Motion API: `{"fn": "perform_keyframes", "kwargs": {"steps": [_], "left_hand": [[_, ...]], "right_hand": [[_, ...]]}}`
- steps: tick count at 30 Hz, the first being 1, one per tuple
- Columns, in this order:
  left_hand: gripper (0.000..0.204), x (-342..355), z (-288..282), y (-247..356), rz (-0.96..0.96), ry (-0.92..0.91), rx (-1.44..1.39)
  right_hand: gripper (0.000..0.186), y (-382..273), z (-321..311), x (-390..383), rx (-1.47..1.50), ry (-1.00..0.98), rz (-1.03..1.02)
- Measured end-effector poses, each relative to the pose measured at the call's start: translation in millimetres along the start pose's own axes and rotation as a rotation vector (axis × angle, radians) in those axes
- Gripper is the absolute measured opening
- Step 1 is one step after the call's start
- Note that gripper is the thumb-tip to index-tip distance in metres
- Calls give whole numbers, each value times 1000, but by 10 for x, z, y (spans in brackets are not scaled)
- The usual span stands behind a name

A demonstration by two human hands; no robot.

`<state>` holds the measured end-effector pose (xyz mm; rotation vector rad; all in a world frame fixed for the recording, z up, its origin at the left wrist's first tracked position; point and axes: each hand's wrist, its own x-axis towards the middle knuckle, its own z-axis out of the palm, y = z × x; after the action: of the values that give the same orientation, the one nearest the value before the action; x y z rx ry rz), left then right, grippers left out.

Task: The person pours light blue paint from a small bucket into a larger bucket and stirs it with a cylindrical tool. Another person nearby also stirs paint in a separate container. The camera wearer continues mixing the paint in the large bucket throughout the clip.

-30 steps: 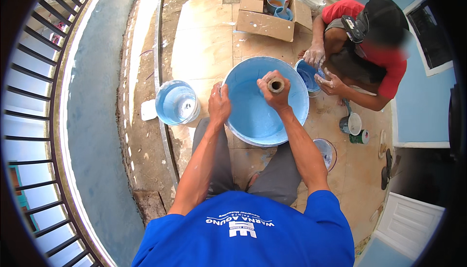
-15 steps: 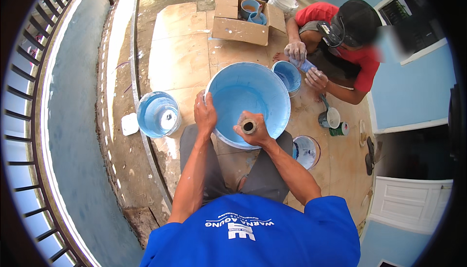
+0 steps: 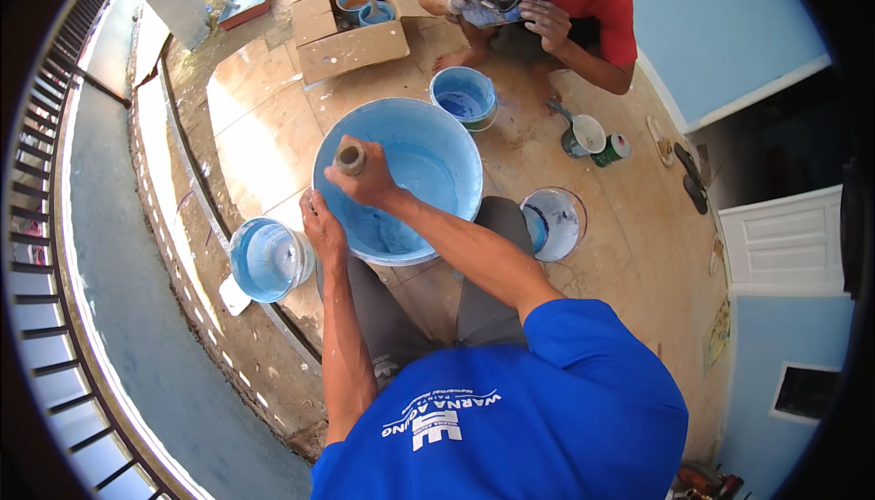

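A large, round, light-blue tub (image 3: 415,243) stands between my knees with a wet-looking blue layer of paint inside. My left hand (image 3: 324,226) holds the tub at its near left rim, fingers bent along the wall. Over the left part of the tub, my right hand (image 3: 372,176) is closed around an upright handle (image 3: 351,157) with a round, hollow top end. The lower part of this handle is hidden beneath my hand.
A small blue bucket (image 3: 271,261) stands left; a white-and-blue bucket (image 3: 567,224) is right. Beyond the tub are a blue paint pail (image 3: 463,97) and cardboard box (image 3: 360,51) holding pots. A red-shirted person (image 3: 597,40) crouches far right, holding something bluish. Railing (image 3: 46,263) lines the left.
My right hand and the handle have moved from the tub's near right to its left side. The view has shifted, and the other person has raised the bluish thing.
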<state>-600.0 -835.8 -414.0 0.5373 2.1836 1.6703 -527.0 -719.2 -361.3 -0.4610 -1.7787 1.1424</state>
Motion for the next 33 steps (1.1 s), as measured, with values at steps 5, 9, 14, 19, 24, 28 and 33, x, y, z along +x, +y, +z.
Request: {"fn": "perform_keyframes", "kwargs": {"steps": [5,9,14,19,24,28,33], "left_hand": [[48,76,15,-123,69,-18,74],[49,48,25,-112,46,-36,77],[45,54,15,-96,59,9,76],[41,2,-18,-104,96,50,26],[40,29,68,0,63,50,31],[42,-5,41,45,2,92,23],[43,-30,16,64,-11,101,38]], "right_hand": [[21,160,-313,105,-20,-59,-211],[25,82,-791,-173,-72,-168,-100],[23,-378,-659,-727,-11,-308,-14],[21,-440,-58,-480,89,-169,89],[16,124,181,109,57,88,117],[17,285,-281,180,299,153,310],[21,251,-995,96,421,199,230]]}}
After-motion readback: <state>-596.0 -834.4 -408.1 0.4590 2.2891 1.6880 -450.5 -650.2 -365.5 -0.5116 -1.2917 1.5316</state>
